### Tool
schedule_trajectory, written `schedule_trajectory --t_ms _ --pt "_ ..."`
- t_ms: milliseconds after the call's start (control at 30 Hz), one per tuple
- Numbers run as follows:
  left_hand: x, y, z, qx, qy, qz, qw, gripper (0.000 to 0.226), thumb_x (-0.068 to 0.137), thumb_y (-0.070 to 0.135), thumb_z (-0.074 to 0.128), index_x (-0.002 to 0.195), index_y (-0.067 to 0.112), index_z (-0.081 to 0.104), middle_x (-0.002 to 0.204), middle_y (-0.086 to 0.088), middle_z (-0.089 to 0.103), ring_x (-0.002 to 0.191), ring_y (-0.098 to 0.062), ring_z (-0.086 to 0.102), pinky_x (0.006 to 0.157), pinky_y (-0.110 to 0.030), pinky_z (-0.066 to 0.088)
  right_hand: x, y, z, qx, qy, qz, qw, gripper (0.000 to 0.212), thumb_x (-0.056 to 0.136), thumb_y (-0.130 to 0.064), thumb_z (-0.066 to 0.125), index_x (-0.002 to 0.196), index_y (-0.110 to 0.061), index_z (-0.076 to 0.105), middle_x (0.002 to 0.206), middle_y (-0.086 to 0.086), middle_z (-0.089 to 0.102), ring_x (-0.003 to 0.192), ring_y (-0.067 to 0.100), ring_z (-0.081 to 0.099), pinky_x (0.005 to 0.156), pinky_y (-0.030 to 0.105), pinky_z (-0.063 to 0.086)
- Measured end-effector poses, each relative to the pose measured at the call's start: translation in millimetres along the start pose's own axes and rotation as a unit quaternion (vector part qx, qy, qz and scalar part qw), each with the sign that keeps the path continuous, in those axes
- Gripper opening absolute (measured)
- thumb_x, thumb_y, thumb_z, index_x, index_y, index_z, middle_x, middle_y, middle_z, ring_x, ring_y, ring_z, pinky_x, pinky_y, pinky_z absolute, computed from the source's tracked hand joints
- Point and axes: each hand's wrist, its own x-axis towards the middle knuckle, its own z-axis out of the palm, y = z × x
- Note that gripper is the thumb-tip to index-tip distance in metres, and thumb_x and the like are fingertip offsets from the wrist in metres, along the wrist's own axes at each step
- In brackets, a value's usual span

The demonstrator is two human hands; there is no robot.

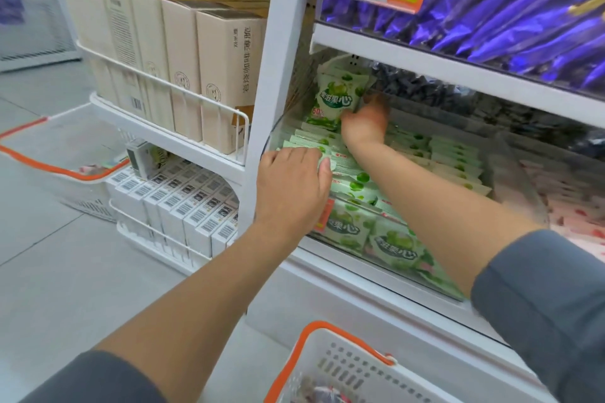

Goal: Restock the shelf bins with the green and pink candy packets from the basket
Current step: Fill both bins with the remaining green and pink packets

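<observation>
The person leans in at the shelf with both arms stretched into the clear bin (pixel 274 136). The right hand (pixel 365 123) is deep at the back left of it, fingers closed on the lower edge of a green candy packet (pixel 339 96). That packet stands upright with its printed face toward the aisle and its long axis running up and down.

The left hand (pixel 293 181) is at the front left corner. Its fingers are bent down over the tops of the green packet rows (pixel 455 154) and its thumb is against one packet. From here I cannot tell whether it pinches that packet or only holds the row steady.

The move to come, I reckon, turns on the gap just below and in front of the raised packet. The rows lie flatter and overlap from back to front, so the packet must tip forward to join them. The right hand is plainly the nearer one for that.

The pink packets (pixel 576 216) fill the next compartment to the right, apart from both hands. The white basket (pixel 343 366) with its orange handle sits low in front of the person, beneath the right forearm, and its contents are mostly out of view.
</observation>
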Motion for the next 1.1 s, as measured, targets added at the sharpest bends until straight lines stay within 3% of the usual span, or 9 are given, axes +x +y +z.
schedule_trajectory --t_ms 133,433,533,600,700,833,967,1033,1100 --pt "-0.5 1.6 0.5 -0.016 0.011 -0.006 1.0 0.052 0.095 0.037 0.014 0.092 0.022 0.063 0.089 0.006 0.065 0.09 -0.018 0.057 0.085 -0.033 0.032 -3.1 0.2 0.5 -0.097 -0.023 -0.001 0.995 0.027 0.1 -0.018 0.045 0.12 -0.003 0.056 0.123 0.013 0.058 0.111 0.03 0.059 0.074 0.026 0.039" --pt "-0.3 1.5 -2.6 -0.031 -0.004 -0.002 1.0 0.047 0.097 0.036 0.023 0.105 0.019 0.065 0.104 0.003 0.067 0.102 -0.019 0.057 0.09 -0.035 0.033 -10.3 4.1 -9.2 -0.172 -0.045 -0.01 0.984 0.036 0.098 -0.03 0.042 0.11 -0.004 0.063 0.117 0.018 0.062 0.105 0.033 0.059 0.087 0.037 0.049" --pt "-6.1 9.6 -15.4 -0.069 0.028 0.005 0.997 0.024 0.095 0.027 0.047 0.109 0.015 0.063 0.108 0.0 0.064 0.105 -0.022 0.055 0.089 -0.037 0.037 -33.0 8.8 -42.0 -0.175 0.003 -0.099 0.98 0.035 0.093 -0.025 0.047 0.119 -0.007 0.062 0.12 0.015 0.061 0.113 0.033 0.054 0.097 0.038 0.045" --pt "-15.1 26.9 -31.3 -0.088 0.031 0.008 0.996 0.014 0.092 0.022 0.052 0.101 0.016 0.06 0.097 0.0 0.062 0.093 -0.024 0.056 0.08 -0.038 0.042 -59.7 14.7 -75.7 -0.117 0.008 -0.177 0.977 0.033 0.091 -0.017 0.05 0.122 -0.009 0.062 0.114 0.008 0.063 0.108 0.026 0.056 0.091 0.032 0.044" --pt "-36.6 67.1 -51.6 -0.193 -0.074 -0.062 0.976 0.005 0.089 0.022 0.052 0.093 0.019 0.051 0.078 0.003 0.058 0.073 -0.023 0.055 0.065 -0.04 0.046 -109.8 34.2 -128.5 -0.066 0.003 -0.256 0.964 0.024 0.087 -0.01 0.052 0.105 -0.013 0.067 0.094 -0.003 0.06 0.081 0.014 0.055 0.072 0.031 0.044" --pt "-89.2 110.6 -46.6 -0.254 -0.24 -0.138 0.927 0.007 0.081 0.023 0.059 0.081 0.022 0.053 0.076 -0.001 0.062 0.077 -0.027 0.06 0.071 -0.038 0.05 -178.6 93.6 -178.1 -0.074 -0.06 -0.257 0.962 0.016 0.084 -0.009 0.055 0.094 -0.013 0.067 0.089 0.0 0.061 0.07 0.014 0.051 0.068 0.036 0.047" --pt "-142.7 135.7 -13.7 -0.2 -0.403 -0.125 0.884 0.004 0.082 0.018 0.061 0.08 0.015 0.061 0.08 -0.004 0.065 0.084 -0.026 0.063 0.076 -0.035 0.053 -242.3 179.5 -197.9 -0.158 -0.213 -0.15 0.952 0.021 0.089 -0.01 0.051 0.102 -0.013 0.067 0.104 0.004 0.065 0.087 0.025 0.062 0.076 0.04 0.051" --pt "-165.4 147.6 7.5 -0.17 -0.489 -0.101 0.85 0.013 0.085 0.014 0.061 0.083 0.003 0.067 0.09 -0.011 0.069 0.087 -0.028 0.066 0.082 -0.039 0.055 -266.0 227.6 -201.3 -0.201 -0.308 -0.077 0.927 0.024 0.091 -0.011 0.049 0.106 -0.014 0.068 0.111 0.005 0.067 0.095 0.026 0.063 0.082 0.039 0.052" --pt "-189.6 156.7 29.7 -0.142 -0.568 -0.066 0.808 0.019 0.086 0.012 0.057 0.075 -0.002 0.063 0.082 -0.015 0.069 0.076 -0.028 0.068 0.074 -0.038 0.056 -290.5 279.4 -206.4 -0.208 -0.38 0.022 0.901 0.026 0.092 -0.01 0.048 0.108 -0.011 0.068 0.112 0.007 0.068 0.099 0.026 0.062 0.087 0.038 0.051"
